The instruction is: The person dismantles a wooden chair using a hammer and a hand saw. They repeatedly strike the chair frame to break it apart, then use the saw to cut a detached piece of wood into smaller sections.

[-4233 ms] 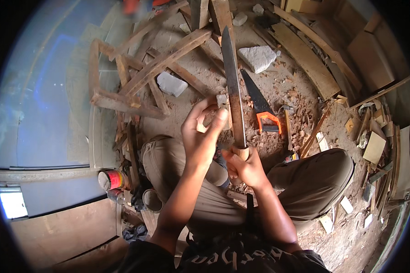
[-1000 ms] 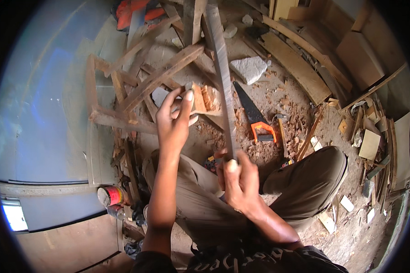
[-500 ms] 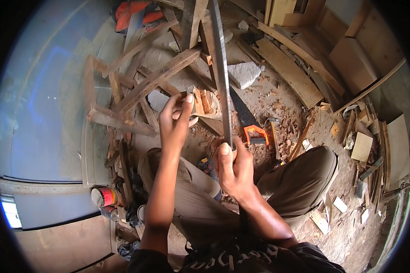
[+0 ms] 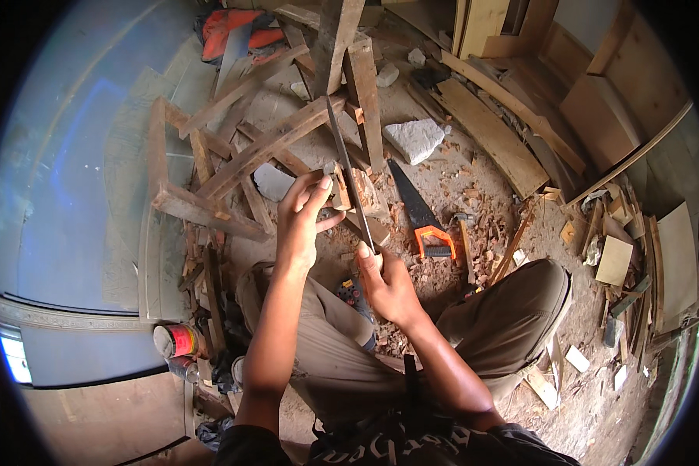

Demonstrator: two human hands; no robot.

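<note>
My right hand (image 4: pixel 391 289) is closed around the handle of a machete (image 4: pixel 346 159), with the thumb laid along its top. The long narrow blade points away from me and slants to the left. With its fingers, my left hand (image 4: pixel 297 221) grips a small piece of wood (image 4: pixel 339 191) with a pale, cut face. The blade passes right alongside that piece; I cannot tell whether they touch. Behind the blade shows a wooden block (image 4: pixel 373 200), partly hidden by it.
Beyond my hands stands a wooden frame (image 4: pixel 268 144) of crossed beams. A handsaw (image 4: pixel 416 203) with an orange handle, a hammer (image 4: pixel 467 245) and a white stone chunk (image 4: pixel 414 140) lie among wood chips. Planks (image 4: pixel 493 140) are to the right, a red tin (image 4: pixel 180 340) to the left.
The machete has come down from a raised position to beside the wood piece, its tip swinging left. My right hand has moved slightly left and lower; my left hand keeps its hold.
</note>
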